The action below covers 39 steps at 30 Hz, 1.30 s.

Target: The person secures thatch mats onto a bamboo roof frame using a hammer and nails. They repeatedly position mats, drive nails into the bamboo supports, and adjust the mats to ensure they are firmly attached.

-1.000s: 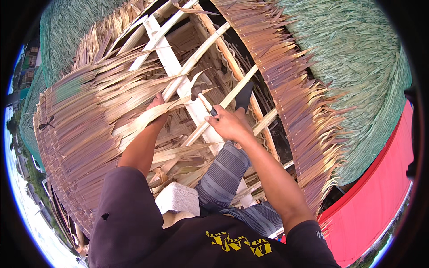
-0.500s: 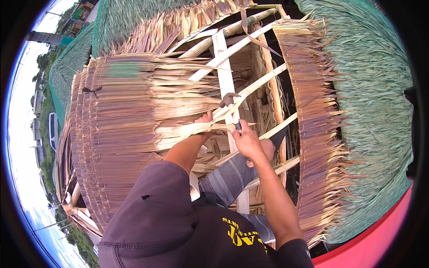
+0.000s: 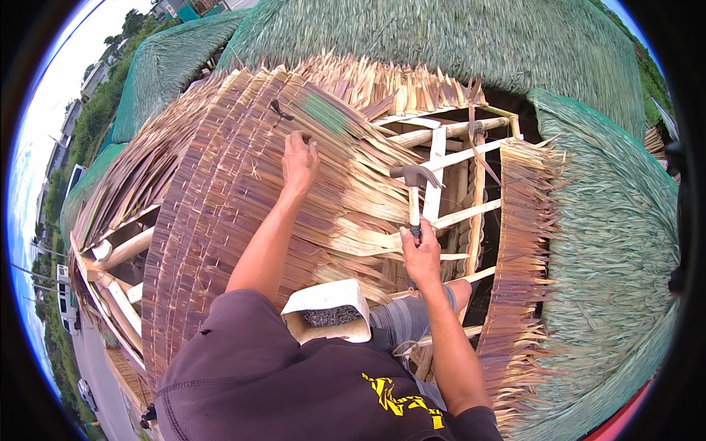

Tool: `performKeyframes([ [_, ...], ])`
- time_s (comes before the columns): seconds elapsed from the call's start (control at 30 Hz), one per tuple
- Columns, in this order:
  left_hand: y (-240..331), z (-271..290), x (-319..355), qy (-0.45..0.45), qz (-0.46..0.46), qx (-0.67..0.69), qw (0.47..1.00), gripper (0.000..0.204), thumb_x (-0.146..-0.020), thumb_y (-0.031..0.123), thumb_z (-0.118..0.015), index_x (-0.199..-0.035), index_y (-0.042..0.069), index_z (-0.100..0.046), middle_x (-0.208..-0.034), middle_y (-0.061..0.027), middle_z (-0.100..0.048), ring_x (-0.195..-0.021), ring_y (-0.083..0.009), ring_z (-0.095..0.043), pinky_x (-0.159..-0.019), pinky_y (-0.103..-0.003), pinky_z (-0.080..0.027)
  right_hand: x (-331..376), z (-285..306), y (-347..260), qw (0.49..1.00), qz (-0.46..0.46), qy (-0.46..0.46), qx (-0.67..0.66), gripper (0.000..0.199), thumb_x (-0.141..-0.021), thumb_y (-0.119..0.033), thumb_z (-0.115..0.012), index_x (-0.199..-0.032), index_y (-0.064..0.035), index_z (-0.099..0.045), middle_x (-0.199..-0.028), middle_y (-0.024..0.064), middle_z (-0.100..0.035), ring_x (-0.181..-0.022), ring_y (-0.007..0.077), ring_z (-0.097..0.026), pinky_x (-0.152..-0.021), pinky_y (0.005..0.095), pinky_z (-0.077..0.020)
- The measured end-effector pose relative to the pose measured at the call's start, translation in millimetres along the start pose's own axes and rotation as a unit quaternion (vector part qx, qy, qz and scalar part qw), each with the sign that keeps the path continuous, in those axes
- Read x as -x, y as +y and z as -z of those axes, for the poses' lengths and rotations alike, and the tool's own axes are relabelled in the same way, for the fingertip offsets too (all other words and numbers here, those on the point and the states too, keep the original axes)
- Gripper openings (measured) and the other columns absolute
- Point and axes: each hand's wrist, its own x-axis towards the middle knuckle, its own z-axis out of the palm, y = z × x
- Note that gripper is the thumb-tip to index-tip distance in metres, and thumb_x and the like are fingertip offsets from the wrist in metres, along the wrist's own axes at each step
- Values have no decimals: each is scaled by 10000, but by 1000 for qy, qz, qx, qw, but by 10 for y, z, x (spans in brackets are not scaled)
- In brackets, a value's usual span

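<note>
My right hand (image 3: 421, 257) grips the dark handle of a claw hammer (image 3: 415, 209), whose metal head points up and away over the wooden roof frame (image 3: 437, 165). On the layered brown palm-leaf thatch (image 3: 243, 184) rests my left hand (image 3: 300, 163), fingers apart, holding nothing that I can see. A black tie (image 3: 280, 112) lies on the thatch just beyond its fingertips. Close to my body sits a white cut-open plastic container (image 3: 354, 298), with a heap of small dark nails (image 3: 331, 316) inside.
Open gaps show between pale wooden battens (image 3: 467, 214) right of centre. A narrow thatch strip (image 3: 518, 264) stands beyond them, beside green-netted thatch roofing (image 3: 610, 242). More bare poles (image 3: 121, 250) show at the left, above a road (image 3: 110, 375) with vehicles.
My left hand has left the spot beside the hammer and moved left and up onto the thatch. The view has shifted left, bringing the nail container into full sight. The hammer stays in my right hand.
</note>
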Motion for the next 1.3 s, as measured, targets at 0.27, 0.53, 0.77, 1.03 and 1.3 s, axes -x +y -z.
performKeyframes([
  [0.27, -671, 75, -578, -86, 1, -102, 991, 215, -981, 231, -604, -979, 20, -640, -971, -192, -649, -971, -410, -625, -834, -517, -506, -88, -496, -476, 996, 23, -89, 3, 261, -970, -250, -665, -1048, -17, -576, -703, 122, -560, -620, 268, -526, -624, 407, -454],
  [0.53, -35, 34, 596, -144, -118, 181, 966, 105, -946, 115, -600, -933, 26, -656, -848, -179, -643, -900, -408, -630, -805, -471, -508, -10, -711, -860, 989, 99, -106, -14, 274, -962, -237, -679, -1075, -1, -598, -767, 141, -603, -685, 280, -572, -665, 406, -475],
  [0.77, 640, 144, 1402, -475, -133, 272, 826, 442, -905, 242, -673, -1282, 43, -557, -1354, -199, -561, -1100, -468, -605, -956, -488, -512, 143, -386, -863, 986, 143, -86, 10, 310, -941, -225, -691, -1150, -10, -616, -711, 122, -577, -634, 270, -552, -632, 409, -470],
  [1.03, -257, 2218, 1448, -112, 138, -365, 914, 690, -877, 259, -733, -1469, 46, -449, -1418, -189, -498, -1297, -367, -485, -1032, -510, -444, 215, -185, -573, 991, 20, -130, -32, 312, -878, -291, -755, -864, -4, -633, -616, 39, -500, -571, 138, -444, -548, 340, -383],
  [1.3, -278, 2478, 1578, -85, 225, -285, 928, 388, -929, 352, -680, -1172, 66, -582, -1215, -222, -599, -1139, -425, -593, -883, -559, -503, 445, -327, -504, 972, 184, -133, 58, 338, -863, -325, -768, -1120, -108, -734, -595, 72, -558, -542, 202, -544, -549, 366, -440],
])
